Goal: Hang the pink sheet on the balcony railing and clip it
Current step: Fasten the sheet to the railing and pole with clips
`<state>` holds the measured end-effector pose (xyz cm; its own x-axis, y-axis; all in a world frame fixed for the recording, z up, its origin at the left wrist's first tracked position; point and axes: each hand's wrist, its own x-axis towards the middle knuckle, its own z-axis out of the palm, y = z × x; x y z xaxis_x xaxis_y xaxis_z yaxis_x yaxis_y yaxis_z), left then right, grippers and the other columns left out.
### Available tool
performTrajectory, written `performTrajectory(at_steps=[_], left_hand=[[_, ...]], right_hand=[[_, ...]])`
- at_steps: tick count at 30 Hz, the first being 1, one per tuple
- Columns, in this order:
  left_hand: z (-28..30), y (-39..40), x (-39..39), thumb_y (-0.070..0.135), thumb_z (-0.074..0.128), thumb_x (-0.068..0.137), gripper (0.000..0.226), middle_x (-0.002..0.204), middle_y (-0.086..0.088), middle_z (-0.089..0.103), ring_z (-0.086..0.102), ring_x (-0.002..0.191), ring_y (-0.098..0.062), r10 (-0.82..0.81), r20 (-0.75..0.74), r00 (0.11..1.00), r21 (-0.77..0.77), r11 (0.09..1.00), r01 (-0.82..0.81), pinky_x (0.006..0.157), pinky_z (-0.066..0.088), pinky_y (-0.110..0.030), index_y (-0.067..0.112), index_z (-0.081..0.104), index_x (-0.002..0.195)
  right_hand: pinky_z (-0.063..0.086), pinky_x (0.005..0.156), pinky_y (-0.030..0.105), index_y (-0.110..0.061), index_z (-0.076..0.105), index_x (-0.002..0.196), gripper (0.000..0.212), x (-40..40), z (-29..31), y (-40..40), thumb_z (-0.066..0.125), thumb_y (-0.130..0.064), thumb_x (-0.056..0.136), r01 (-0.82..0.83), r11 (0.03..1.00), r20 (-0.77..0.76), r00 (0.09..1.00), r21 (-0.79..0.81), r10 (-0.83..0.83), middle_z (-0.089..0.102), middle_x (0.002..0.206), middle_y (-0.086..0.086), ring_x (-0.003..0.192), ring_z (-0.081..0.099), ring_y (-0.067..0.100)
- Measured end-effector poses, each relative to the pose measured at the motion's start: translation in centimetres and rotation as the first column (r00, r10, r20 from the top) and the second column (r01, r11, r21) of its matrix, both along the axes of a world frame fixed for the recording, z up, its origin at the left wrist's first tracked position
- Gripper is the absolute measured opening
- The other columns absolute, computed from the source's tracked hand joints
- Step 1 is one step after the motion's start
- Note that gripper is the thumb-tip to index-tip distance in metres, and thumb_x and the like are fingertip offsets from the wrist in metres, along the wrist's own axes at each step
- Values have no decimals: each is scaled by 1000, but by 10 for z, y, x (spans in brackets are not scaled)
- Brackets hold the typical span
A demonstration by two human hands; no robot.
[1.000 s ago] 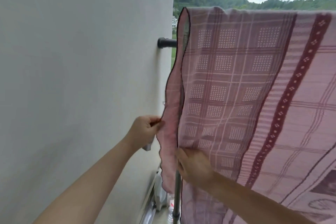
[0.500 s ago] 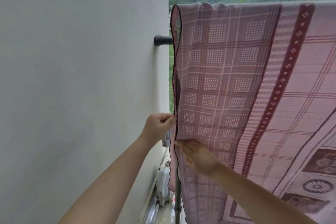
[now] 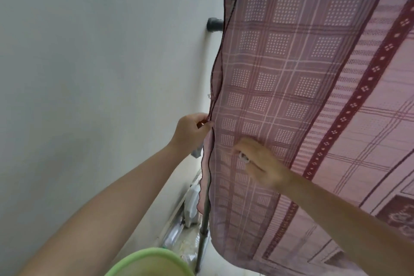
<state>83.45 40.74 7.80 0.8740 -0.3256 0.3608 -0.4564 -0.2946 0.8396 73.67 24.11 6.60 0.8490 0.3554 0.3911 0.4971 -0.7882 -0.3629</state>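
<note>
Your left hand [image 3: 190,133] has its fingers curled, pinching the dark scalloped side edge of the pink sheet [image 3: 291,78]. Your right hand [image 3: 261,163] lies on the sheet's face just right of that edge, fingers bent around a small pale object [image 3: 243,156] that is too blurred to name; whether it grips the cloth as well, you cannot tell.

The sheet hangs draped from above, its top fold at the frame's upper edge. It is pink with a maroon plaid grid, dotted squares and a dark red diamond band running diagonally. Its left edge falls in two layers beside the white wall [image 3: 89,74], crossing a dark rail end [image 3: 214,24] fixed to that wall. A narrow gap separates sheet and wall, with a grey upright post [image 3: 205,219] below your left hand. A green basin rim [image 3: 147,260] sits at the bottom.
</note>
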Motion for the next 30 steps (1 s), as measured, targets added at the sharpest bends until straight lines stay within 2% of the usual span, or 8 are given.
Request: performTrajectory(at_steps=[4, 6, 10, 13, 19, 22, 24, 30], left_hand=[[-3, 12, -7, 19, 57, 76, 25, 52, -2, 47, 45, 49, -5, 36, 75, 997, -96, 995, -29, 52, 34, -9, -5, 64, 72], [-4, 16, -8, 18, 58, 77, 24, 52, 4, 48, 47, 50, 2, 43, 75, 996, -121, 992, -34, 53, 34, -7, -4, 67, 74], [-7, 10, -11, 18, 56, 78, 15, 47, 7, 48, 48, 44, -1, 23, 55, 998, -149, 989, -14, 47, 34, -6, 11, 64, 68], [-11, 6, -12, 13, 59, 82, 14, 56, -9, 51, 48, 46, -7, 60, 23, 998, -167, 984, -55, 44, 34, -9, 13, 61, 69], [-11, 5, -17, 4, 61, 83, 11, 56, -4, 49, 47, 47, 6, 126, 63, 990, -177, 978, -113, 50, 33, -7, -2, 69, 79], [-11, 3, -20, 3, 60, 83, 13, 55, -2, 51, 47, 49, 1, 162, 93, 982, -169, 975, -144, 53, 33, -7, -6, 69, 82], [-10, 4, -21, 4, 59, 84, 15, 67, -16, 63, 45, 54, -6, 178, 107, 978, -164, 974, -159, 55, 33, -9, -6, 70, 88], [-9, 0, -21, 9, 58, 86, 19, 78, -26, 67, 46, 65, -19, 211, 115, 971, -132, 972, -195, 54, 28, -13, -6, 70, 87]], right_hand=[[29, 81, 0, 0, 44, 120, 51, -1, 66, 7, 25, -24, 79, -32, 987, -139, 990, -155, 10, 40, 99, 4, 88, 36, 8], [32, 82, 5, -8, 39, 130, 47, 1, 100, 14, 40, -24, 85, -78, 960, -156, 987, -269, 36, 39, 104, -3, 94, 41, 8], [43, 84, 19, -5, 62, 113, 44, 11, 162, 39, 74, -5, 70, -71, 937, 80, 991, -342, 104, 65, 104, 4, 91, 54, 6], [45, 69, 8, -5, 70, 99, 34, 22, 176, 58, 75, 0, 65, -83, 906, 49, 992, -414, 113, 65, 90, -1, 70, 53, -4], [53, 66, 27, -5, 72, 80, 14, 34, 172, 85, 73, -1, 67, -89, 893, -15, 996, -442, 92, 70, 76, 6, 67, 59, 12], [45, 61, 15, -9, 72, 83, 14, 44, 171, 92, 73, -6, 69, -70, 841, -64, 997, -536, 42, 64, 74, -1, 69, 57, 10], [42, 61, 11, -10, 71, 87, 17, 51, 169, 94, 72, -9, 71, -71, 780, -99, 995, -621, 13, 67, 81, 2, 74, 57, 11], [48, 84, 24, -11, 64, 104, 30, 59, 166, 101, 69, -12, 75, -107, 671, -169, 985, -733, -27, 67, 105, 3, 93, 58, 13]])
